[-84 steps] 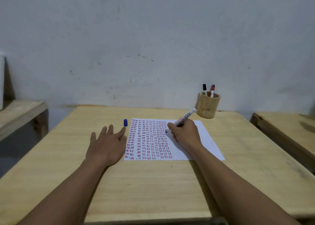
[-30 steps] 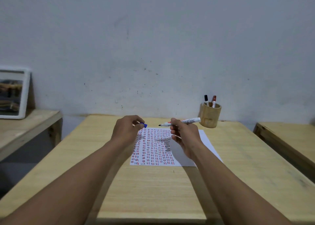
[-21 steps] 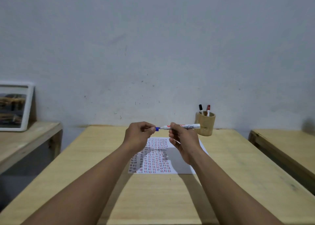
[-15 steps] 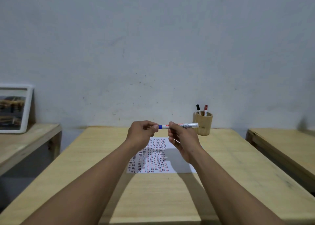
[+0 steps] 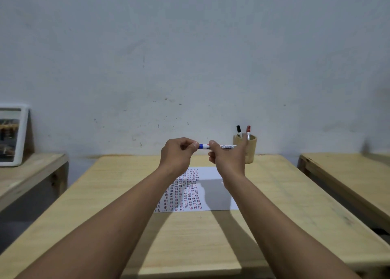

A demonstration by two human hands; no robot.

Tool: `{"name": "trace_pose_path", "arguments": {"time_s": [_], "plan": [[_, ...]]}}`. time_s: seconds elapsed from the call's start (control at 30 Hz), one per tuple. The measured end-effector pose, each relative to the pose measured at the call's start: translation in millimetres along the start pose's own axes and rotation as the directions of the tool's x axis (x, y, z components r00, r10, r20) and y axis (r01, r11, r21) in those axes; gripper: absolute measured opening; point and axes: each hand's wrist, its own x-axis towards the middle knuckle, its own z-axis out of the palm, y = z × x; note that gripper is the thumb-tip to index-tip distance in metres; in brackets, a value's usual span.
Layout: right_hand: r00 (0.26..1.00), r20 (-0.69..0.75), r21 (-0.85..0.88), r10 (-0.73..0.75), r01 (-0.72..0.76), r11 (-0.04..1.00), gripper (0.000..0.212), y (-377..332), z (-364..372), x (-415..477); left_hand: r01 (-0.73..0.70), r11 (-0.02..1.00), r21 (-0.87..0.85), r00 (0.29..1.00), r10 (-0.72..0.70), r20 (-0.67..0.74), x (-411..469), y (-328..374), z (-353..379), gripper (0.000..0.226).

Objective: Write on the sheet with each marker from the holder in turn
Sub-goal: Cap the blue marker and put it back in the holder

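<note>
both hands were raised above the pale wooden desk, held out in front of the person at the same height. the right hand had its grip closed around the barrel of a white marker with printed lettering, which lay level in the air, pointing left. the left hand pinched the blue cap at the marker's left end between thumb and fingertips. the cap sat on the end of the barrel; whether it was fully seated could not be told.

below the hands, flat on the desk, lay the white sheet of paper. its left part was filled with rows of short red and dark strokes, and its right part was bare. shadows of the hands and forearms fell across the sheet and the desk.

at the far right of the desk, near the wall, stood the round light-wood holder, partly hidden behind the right hand. two markers stood upright in it: one with a black cap and one with a red cap, just beside each other.

a white-framed picture leaned against the grey wall on a lower wooden bench at the left. another wooden desk stood at the right, apart from the middle one.
</note>
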Motion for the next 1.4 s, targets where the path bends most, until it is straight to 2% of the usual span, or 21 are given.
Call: {"name": "trace_pose_path", "arguments": {"time_s": [0.07,0.1,0.17,0.23,0.3,0.37,0.47,0.6,0.8,0.97,1.17,1.33,1.4], "plan": [[0.992,0.082,-0.244,-0.093,0.11,0.963,0.024,-2,-6,3,-0.023,1.0,0.02,1.0,0.023,-0.017,3,3,4,0.013],[0.984,0.131,-0.34,-0.125,0.163,0.926,0.015,-3,-10,5,-0.035,0.999,0.032,0.999,0.036,-0.024,6,5,7,0.013],[0.957,0.233,-0.512,-0.173,0.272,0.814,0.018,-4,-20,11,-0.062,0.996,0.063,0.998,0.064,-0.028,10,9,13,0.015],[0.918,0.32,-0.665,-0.233,0.393,0.635,0.022,-6,-31,18,-0.092,0.991,0.101,0.995,0.095,-0.022,16,14,20,0.016],[0.892,0.379,-0.749,-0.248,0.453,0.483,0.021,-9,-43,27,-0.112,0.987,0.113,0.993,0.114,-0.009,23,17,30,0.015],[0.889,0.399,-0.783,-0.225,0.458,0.42,0.02,-10,-52,39,-0.115,0.989,0.097,0.993,0.116,-0.001,29,21,41,0.016],[0.895,0.37,-0.772,-0.247,0.445,0.455,0.019,-8,-61,63,-0.101,0.993,0.067,0.995,0.102,-0.003,42,20,61,0.023],[0.923,0.276,-0.736,-0.268,0.382,0.559,0.029,-6,-73,106,-0.077,0.986,0.148,0.997,0.073,0.03,57,3,93,0.032],[0.915,0.169,-0.678,-0.367,0.378,0.63,0.016,-28,-85,155,-0.052,0.974,0.22,0.987,0.017,0.158,78,-22,146,0.05],[0.911,0.115,-0.638,-0.396,0.373,0.673,0.016,-30,-88,189,-0.041,0.971,0.235,0.974,-0.014,0.225,93,-30,188,0.072],[0.966,0.116,-0.631,-0.231,0.251,0.734,0.009,-1,-86,217,-0.076,0.964,0.254,0.979,0.023,0.203,102,-30,215,0.051],[0.979,0.192,-0.682,-0.065,0.181,0.708,0.019,16,-84,226,-0.062,0.955,0.29,0.982,0.006,0.189,104,-41,227,0.069],[0.979,0.204,-0.662,-0.013,0.148,0.735,0.015,18,-83,229,-0.065,0.953,0.296,0.981,0.006,0.195,105,-44,228,0.064]]}}
